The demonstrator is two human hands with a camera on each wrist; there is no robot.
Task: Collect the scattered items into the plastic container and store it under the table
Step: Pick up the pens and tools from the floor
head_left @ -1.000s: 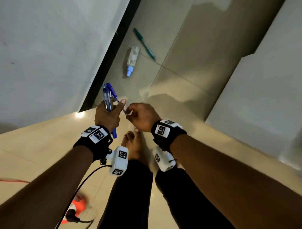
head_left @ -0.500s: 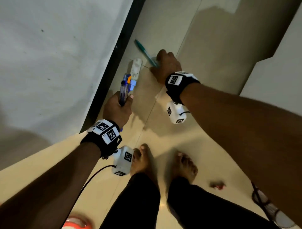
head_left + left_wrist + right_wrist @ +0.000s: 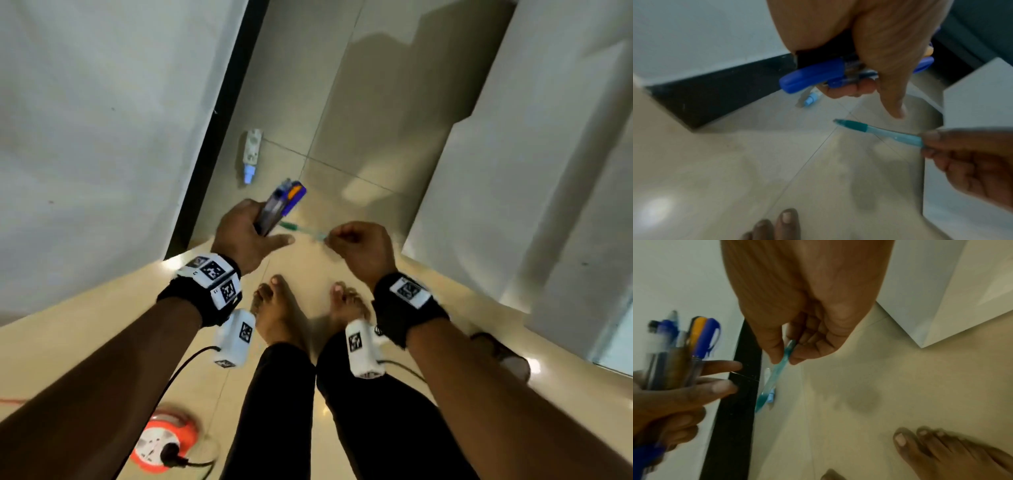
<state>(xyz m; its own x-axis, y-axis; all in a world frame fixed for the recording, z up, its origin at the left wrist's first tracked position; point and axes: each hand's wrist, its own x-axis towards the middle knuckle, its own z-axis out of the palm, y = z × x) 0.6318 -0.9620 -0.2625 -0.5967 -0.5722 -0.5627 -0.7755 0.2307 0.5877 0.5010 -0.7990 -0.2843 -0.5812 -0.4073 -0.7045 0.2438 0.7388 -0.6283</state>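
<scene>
My left hand [image 3: 251,236] grips a bundle of pens [image 3: 279,205] with blue and orange caps, seen also as the bundle of pens [image 3: 680,350] in the right wrist view; its thumb and forefinger stick out toward the right. My right hand [image 3: 356,243] pinches a teal pen [image 3: 301,230] by its rear end, tip pointing at the left hand. The teal pen [image 3: 877,132] hangs in the air just below the left thumb. A white tube with a blue cap [image 3: 251,154] lies on the tiled floor ahead, by the black skirting. No plastic container is in view.
A white wall with black skirting [image 3: 209,137] runs along the left. White panels [image 3: 513,188] rise on the right. An orange cable reel [image 3: 164,442] with a plug sits at the lower left. My bare feet [image 3: 281,308] stand just below the hands.
My right hand lifted the teal pen off the floor and drew it back beside the left hand. The left hand still holds its pens. The view pulled away from the floor.
</scene>
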